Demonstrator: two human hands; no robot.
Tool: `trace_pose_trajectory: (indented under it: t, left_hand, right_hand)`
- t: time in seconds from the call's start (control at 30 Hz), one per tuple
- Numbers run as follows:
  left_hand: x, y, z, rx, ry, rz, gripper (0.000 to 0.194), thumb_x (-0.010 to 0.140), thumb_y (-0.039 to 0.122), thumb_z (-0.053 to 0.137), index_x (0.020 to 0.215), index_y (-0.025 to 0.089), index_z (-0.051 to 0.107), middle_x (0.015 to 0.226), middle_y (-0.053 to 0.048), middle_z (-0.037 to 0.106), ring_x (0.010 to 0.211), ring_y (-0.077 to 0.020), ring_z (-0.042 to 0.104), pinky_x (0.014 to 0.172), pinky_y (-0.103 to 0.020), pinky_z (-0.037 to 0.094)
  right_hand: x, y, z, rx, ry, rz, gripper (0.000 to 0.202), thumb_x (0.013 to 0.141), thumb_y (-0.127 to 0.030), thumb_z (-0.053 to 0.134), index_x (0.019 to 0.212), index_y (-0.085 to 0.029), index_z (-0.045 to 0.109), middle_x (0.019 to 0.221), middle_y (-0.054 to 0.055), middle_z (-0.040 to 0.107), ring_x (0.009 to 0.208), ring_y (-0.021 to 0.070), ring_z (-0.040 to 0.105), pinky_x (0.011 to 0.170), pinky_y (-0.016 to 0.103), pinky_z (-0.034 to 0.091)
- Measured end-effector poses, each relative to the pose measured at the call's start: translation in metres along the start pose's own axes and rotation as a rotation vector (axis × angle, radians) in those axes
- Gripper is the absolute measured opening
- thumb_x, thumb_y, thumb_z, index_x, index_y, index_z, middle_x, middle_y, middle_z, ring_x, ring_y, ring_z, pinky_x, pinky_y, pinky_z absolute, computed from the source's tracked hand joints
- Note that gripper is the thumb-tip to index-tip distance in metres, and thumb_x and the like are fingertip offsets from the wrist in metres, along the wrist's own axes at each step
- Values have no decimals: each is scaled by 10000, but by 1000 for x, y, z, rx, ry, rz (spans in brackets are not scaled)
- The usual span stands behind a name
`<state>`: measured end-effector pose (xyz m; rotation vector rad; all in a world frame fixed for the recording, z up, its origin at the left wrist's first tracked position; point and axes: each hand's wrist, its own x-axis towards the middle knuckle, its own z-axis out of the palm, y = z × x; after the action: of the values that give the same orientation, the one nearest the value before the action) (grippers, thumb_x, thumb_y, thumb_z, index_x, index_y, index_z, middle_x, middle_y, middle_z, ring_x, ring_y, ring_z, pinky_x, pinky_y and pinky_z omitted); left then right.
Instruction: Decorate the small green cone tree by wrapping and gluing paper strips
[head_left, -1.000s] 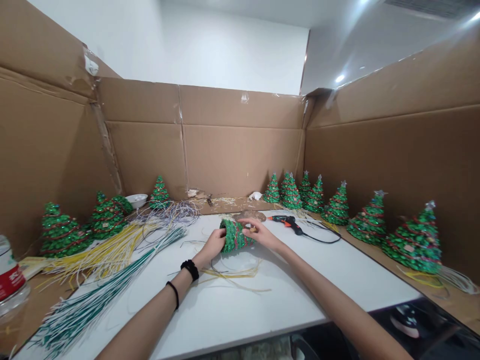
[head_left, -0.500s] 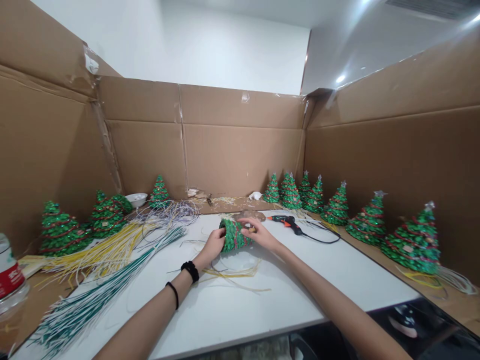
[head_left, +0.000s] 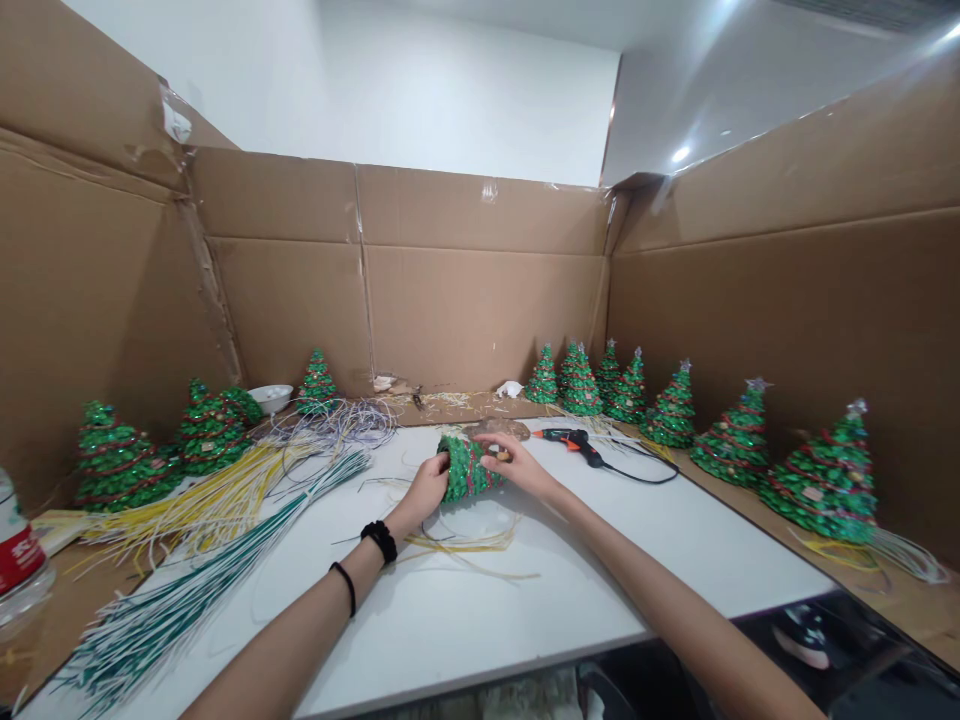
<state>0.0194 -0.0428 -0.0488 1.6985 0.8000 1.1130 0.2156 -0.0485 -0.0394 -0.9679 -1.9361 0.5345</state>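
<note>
A small green Christmas tree (head_left: 463, 470) with red garland lies on its side between my hands, just above the middle of the white table. My left hand (head_left: 427, 487) grips it at the wide, hollow base, with the fingers partly inside or behind the rim. My right hand (head_left: 517, 466) is closed round the narrower end, the fingers curved over it. Part of that end is hidden by the fingers. Loose yellow and white strands (head_left: 472, 548) lie on the table just below the tree.
Right of my hands lies a black and orange glue gun (head_left: 574, 440) with its cord. Finished trees (head_left: 825, 480) line the right side; more trees (head_left: 124, 465) stand left. Bundles of green and white strands (head_left: 225, 570) spread at left. A bottle (head_left: 19, 560) stands at the left edge.
The tree has tilted very slightly in my hands, and the whole view has shifted a little. Both hands keep the same hold.
</note>
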Motion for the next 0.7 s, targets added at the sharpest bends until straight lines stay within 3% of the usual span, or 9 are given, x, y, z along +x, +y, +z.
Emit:
trace_pose_trajectory:
  t: [0.7]
  left_hand:
    - [0,-1,1,-11,22,-11,299,694,381,634,857,130,648,884,-73,707,813,-197,612,775,-305,458]
  right_hand:
    - [5,5,0,88,0,40,496,720,-556,637,1082,-218,657,1011,77,608,991,233,549,921,392,387]
